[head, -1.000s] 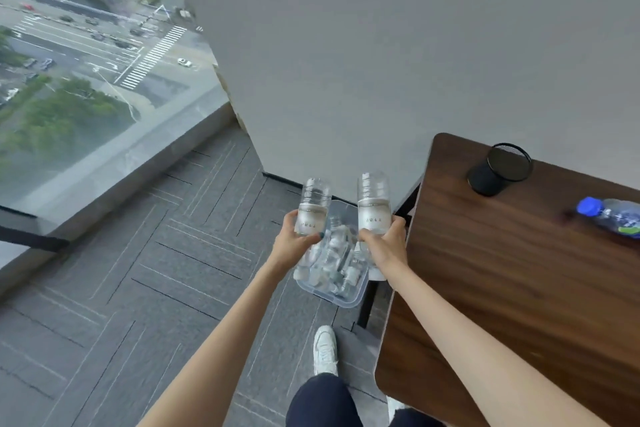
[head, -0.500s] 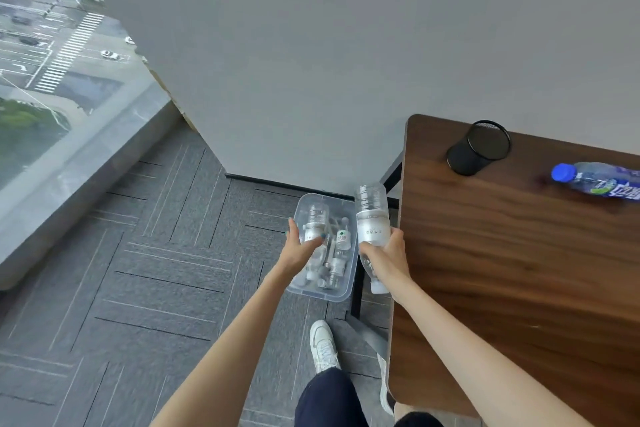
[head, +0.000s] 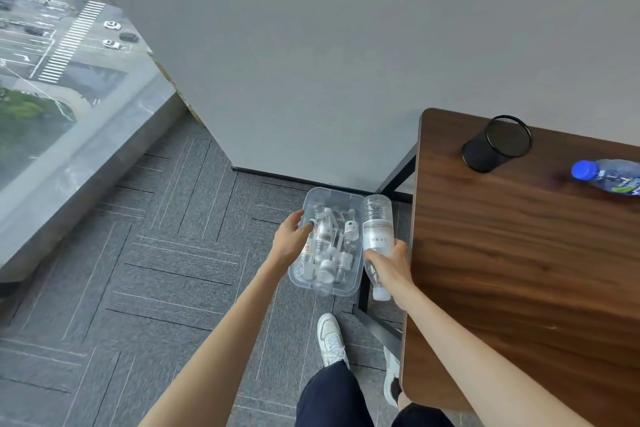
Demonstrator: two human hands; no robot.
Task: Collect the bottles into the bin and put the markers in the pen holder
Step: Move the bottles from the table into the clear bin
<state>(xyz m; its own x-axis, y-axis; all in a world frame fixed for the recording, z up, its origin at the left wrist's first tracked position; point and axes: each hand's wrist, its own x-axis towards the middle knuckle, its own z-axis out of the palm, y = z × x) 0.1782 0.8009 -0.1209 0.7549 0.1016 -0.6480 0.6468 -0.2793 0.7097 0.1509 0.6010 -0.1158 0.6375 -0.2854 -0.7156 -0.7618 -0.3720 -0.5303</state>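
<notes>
Two bottles were in the air a second ago, one per hand; now only the right hand (head: 389,265) still carries one, and the left hand (head: 292,239) has come down to the clear bin (head: 348,290) on the carpet and is empty or nearly so. That reads as the left bottle having just gone in among the other bottles (head: 325,236) piled there, so this delivery is half done. The left fingers (head: 306,222) are loosely spread and curled over the bin's rim at about 9 o'clock, touching or just above a cap; whether they rest on it I cannot tell. The right fingers are wrapped firmly round the lower part of the held bottle (head: 377,229), which hangs cap-down, base pointing to 12 o'clock, just beside the bin's 3 o'clock wall and not yet over it. Up on the wooden desk (head: 519,288), a blue-capped bottle (head: 609,177) lies on its side at 2 o'clock from the bin, still to be collected, near the black mesh pen holder (head: 497,144). No markers are in sight.
</notes>
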